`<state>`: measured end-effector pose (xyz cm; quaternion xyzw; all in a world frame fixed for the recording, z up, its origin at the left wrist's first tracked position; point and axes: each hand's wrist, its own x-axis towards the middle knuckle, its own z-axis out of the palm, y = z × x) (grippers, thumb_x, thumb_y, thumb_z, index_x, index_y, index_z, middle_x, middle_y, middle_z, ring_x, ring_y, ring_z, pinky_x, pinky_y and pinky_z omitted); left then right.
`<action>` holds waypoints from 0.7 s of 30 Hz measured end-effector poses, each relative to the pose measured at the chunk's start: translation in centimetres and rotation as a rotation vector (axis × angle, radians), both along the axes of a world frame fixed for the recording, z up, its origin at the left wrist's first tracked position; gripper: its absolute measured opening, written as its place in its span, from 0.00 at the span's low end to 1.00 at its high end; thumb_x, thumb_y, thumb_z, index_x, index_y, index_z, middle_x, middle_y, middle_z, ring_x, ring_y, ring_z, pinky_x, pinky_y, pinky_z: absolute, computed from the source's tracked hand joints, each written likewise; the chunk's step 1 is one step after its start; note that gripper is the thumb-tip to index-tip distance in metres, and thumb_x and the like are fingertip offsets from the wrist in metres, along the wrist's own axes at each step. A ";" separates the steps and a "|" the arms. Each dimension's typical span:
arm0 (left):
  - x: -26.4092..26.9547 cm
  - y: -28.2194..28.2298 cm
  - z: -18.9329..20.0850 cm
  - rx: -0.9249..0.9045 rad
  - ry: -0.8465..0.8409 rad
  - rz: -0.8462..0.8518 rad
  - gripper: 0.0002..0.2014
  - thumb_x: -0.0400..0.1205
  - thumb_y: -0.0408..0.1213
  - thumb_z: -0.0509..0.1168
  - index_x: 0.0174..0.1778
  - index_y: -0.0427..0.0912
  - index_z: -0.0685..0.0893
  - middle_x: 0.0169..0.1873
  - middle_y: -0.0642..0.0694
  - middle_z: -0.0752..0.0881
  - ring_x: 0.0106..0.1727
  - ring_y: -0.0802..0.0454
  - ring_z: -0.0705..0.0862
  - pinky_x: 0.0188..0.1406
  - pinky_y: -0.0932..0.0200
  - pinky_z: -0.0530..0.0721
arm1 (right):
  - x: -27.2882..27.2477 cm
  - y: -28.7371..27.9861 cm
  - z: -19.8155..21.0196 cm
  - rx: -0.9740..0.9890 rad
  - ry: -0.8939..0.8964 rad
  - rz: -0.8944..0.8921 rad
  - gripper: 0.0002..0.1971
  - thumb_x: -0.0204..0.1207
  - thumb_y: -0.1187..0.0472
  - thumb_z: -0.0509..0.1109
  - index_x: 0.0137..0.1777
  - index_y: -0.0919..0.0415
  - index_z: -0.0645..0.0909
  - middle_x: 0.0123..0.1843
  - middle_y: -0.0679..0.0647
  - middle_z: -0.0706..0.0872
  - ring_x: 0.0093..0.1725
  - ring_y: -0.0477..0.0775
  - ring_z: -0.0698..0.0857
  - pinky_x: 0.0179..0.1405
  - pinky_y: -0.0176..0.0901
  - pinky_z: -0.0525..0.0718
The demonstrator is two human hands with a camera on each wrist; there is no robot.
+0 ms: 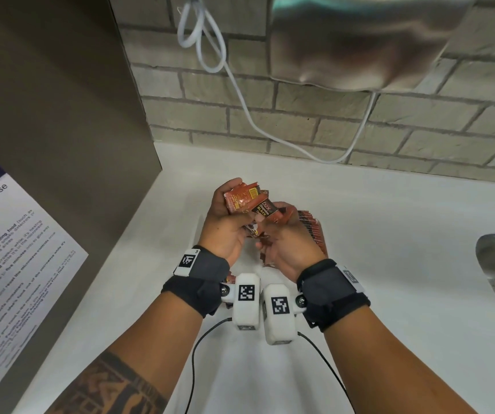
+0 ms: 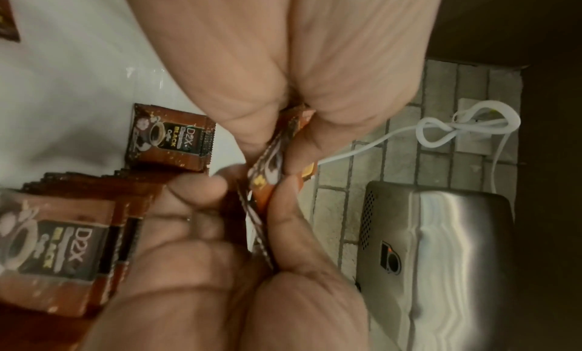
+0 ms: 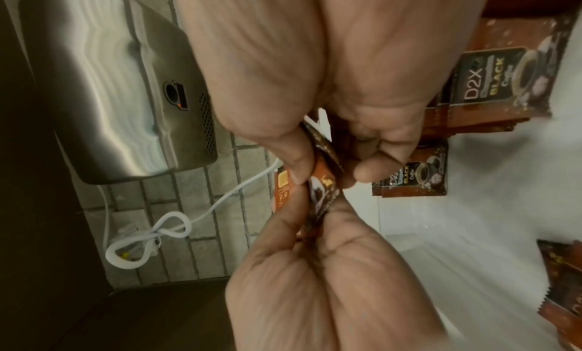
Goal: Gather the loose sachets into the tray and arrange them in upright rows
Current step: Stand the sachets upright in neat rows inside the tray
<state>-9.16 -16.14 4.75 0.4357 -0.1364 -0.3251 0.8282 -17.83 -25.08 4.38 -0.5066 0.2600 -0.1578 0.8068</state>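
Counter: we work over a smooth white counter (image 1: 389, 222).
Hands: our left hand (image 1: 225, 222) and right hand (image 1: 288, 246) both curl round a bunch of sachets (image 1: 249, 201) above it.
Row: glossy brown sachets stand just right of our hands (image 1: 311, 231).
Wall: grey brick wall (image 1: 300, 121) behind the counter, with a steel dryer (image 1: 359, 46).

My head view is bright and evenly lit, with the white tabletop (image 1: 359, 234) nearly washed out and the brick lines bowing toward the edges. Both wrist views are dimmer, warm-toned and smeared with blur; I see streaky glare on the steel dryer (image 2: 440, 257), and the corners fall dark.
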 end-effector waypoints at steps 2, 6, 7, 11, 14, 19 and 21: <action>0.4 0.2 0.3 0.018 -0.002 -0.024 0.32 0.72 0.15 0.66 0.72 0.41 0.74 0.58 0.38 0.89 0.60 0.40 0.88 0.50 0.48 0.88 | -0.1 -0.6 0.0 -0.028 0.001 -0.009 0.19 0.80 0.72 0.71 0.67 0.63 0.71 0.47 0.55 0.88 0.42 0.53 0.86 0.33 0.44 0.81; 1.9 0.9 0.5 0.094 -0.080 -0.080 0.25 0.75 0.21 0.67 0.67 0.43 0.78 0.61 0.33 0.87 0.56 0.38 0.89 0.47 0.43 0.89 | -0.4 -1.2 0.1 -0.075 -0.017 0.013 0.17 0.78 0.73 0.73 0.61 0.58 0.76 0.51 0.56 0.90 0.46 0.56 0.88 0.38 0.46 0.84; 2.1 1.1 0.5 0.128 -0.115 -0.093 0.25 0.74 0.21 0.68 0.66 0.44 0.78 0.60 0.33 0.87 0.55 0.39 0.89 0.45 0.43 0.89 | -0.6 -1.3 0.2 -0.086 -0.018 0.002 0.17 0.77 0.73 0.74 0.61 0.58 0.77 0.50 0.54 0.91 0.45 0.55 0.89 0.39 0.47 0.85; 2.6 1.7 0.0 0.192 -0.164 -0.110 0.26 0.75 0.14 0.69 0.63 0.44 0.79 0.57 0.36 0.87 0.53 0.43 0.89 0.40 0.49 0.90 | -0.9 -1.5 0.5 -0.145 -0.007 -0.053 0.15 0.78 0.64 0.76 0.64 0.61 0.82 0.52 0.56 0.92 0.47 0.55 0.92 0.41 0.48 0.90; 2.6 1.6 -0.1 0.151 -0.119 -0.070 0.26 0.76 0.10 0.65 0.63 0.42 0.78 0.59 0.36 0.88 0.55 0.44 0.89 0.40 0.51 0.90 | -0.9 -1.2 0.7 -0.125 0.028 -0.081 0.16 0.86 0.49 0.65 0.62 0.58 0.84 0.48 0.52 0.93 0.49 0.53 0.93 0.46 0.51 0.91; 2.5 1.4 0.0 0.140 -0.105 -0.013 0.28 0.76 0.09 0.64 0.66 0.40 0.76 0.61 0.31 0.86 0.55 0.41 0.88 0.38 0.54 0.90 | -0.9 -1.4 0.1 -0.124 0.037 -0.051 0.15 0.82 0.61 0.71 0.68 0.57 0.80 0.56 0.56 0.91 0.52 0.55 0.90 0.42 0.45 0.86; 2.4 1.5 0.1 0.140 -0.129 -0.007 0.28 0.76 0.09 0.65 0.66 0.40 0.76 0.64 0.28 0.84 0.55 0.41 0.87 0.38 0.54 0.90 | -1.1 -1.5 0.4 -0.081 0.030 -0.028 0.18 0.79 0.63 0.75 0.68 0.59 0.79 0.57 0.55 0.91 0.55 0.55 0.90 0.46 0.46 0.87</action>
